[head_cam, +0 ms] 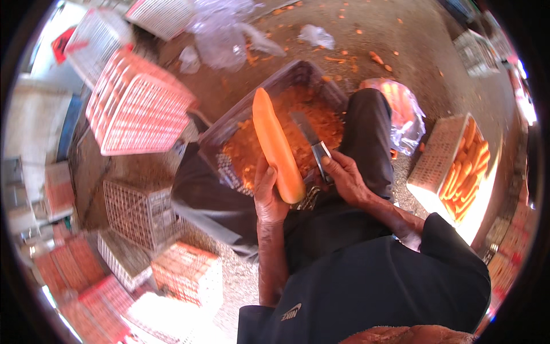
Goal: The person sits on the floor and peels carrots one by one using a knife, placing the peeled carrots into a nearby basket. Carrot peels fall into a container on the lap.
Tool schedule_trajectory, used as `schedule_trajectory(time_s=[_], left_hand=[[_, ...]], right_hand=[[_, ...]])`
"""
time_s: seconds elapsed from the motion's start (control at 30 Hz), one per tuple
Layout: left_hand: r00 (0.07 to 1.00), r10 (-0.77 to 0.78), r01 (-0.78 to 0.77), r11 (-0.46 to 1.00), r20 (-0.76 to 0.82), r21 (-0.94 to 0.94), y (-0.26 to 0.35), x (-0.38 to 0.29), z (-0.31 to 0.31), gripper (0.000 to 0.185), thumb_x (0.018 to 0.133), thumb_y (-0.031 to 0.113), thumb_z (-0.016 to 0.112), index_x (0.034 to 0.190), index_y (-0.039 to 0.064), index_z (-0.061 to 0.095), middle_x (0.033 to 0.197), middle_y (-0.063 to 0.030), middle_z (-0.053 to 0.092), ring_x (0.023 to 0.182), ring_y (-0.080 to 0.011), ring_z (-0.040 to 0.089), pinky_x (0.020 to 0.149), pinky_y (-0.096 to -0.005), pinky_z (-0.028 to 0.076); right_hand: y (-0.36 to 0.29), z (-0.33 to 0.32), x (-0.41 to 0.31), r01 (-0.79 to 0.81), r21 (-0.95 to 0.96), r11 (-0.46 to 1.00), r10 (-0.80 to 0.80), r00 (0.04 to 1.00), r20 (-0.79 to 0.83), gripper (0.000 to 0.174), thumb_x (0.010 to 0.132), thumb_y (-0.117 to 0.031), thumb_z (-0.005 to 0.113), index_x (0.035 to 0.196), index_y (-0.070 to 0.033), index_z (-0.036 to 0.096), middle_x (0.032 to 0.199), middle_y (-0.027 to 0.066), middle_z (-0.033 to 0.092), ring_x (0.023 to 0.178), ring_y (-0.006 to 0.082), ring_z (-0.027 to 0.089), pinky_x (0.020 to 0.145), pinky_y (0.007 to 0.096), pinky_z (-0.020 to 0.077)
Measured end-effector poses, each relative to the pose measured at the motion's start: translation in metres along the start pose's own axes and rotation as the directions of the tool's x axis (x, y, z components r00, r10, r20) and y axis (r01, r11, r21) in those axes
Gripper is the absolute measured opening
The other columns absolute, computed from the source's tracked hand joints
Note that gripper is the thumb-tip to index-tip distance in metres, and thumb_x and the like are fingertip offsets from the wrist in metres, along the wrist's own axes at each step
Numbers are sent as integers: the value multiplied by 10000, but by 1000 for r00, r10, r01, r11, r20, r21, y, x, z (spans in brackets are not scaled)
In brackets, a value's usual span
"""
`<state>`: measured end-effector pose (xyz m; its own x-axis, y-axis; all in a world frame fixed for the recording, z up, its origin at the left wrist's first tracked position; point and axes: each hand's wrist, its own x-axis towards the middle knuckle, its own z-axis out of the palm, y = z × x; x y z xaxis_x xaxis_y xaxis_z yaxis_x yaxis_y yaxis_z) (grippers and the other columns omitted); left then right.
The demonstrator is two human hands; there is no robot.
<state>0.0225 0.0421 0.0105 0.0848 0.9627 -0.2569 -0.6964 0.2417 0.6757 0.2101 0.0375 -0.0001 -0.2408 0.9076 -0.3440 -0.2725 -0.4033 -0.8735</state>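
Observation:
My left hand (269, 191) grips a large, smooth orange carrot (275, 142) near its thick lower end. The carrot's narrow tip points up and away from me. In my right hand (347, 175) is a knife (316, 139) with a flat, square-ended blade and a dark and silver handle. The blade is to the right of the carrot, apart from it. Below both, a plastic crate (219, 125) stands between my knees, with a thick layer of orange peelings (307, 96) inside. Part of the crate's near side is hidden by my hands and the carrot.
A white crate of carrots (466, 167) stands at the right, and a clear plastic bag of carrots (397, 107) beside my right knee. Pink crates (142, 107) and a brownish crate (133, 210) stand at the left. Plastic bags (219, 34) and orange scraps litter the far floor.

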Motion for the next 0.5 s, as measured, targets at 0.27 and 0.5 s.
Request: schedule_trajectory(time_s=[0.27,0.5], left_hand=[[990,-6,49,954,-143,297,4,-74,-49,841,864,454,865,1454,24,446,1076,-67,660,904,-158,666,801,-311,566],[990,43,18,907,-136,421,1,-78,-61,657,910,257,847,1427,12,523,1036,-89,690,861,-175,675,802,-320,561]], right_hand=[[-40,10,35,374,-542,752,-249,924,292,169,1072,-64,512,1197,26,581,925,73,653,764,169,626,706,344,528],[-64,9,51,635,-678,370,-311,772,554,219,1007,-107,634,1200,-6,609,979,183,632,883,408,657,717,471,522]])
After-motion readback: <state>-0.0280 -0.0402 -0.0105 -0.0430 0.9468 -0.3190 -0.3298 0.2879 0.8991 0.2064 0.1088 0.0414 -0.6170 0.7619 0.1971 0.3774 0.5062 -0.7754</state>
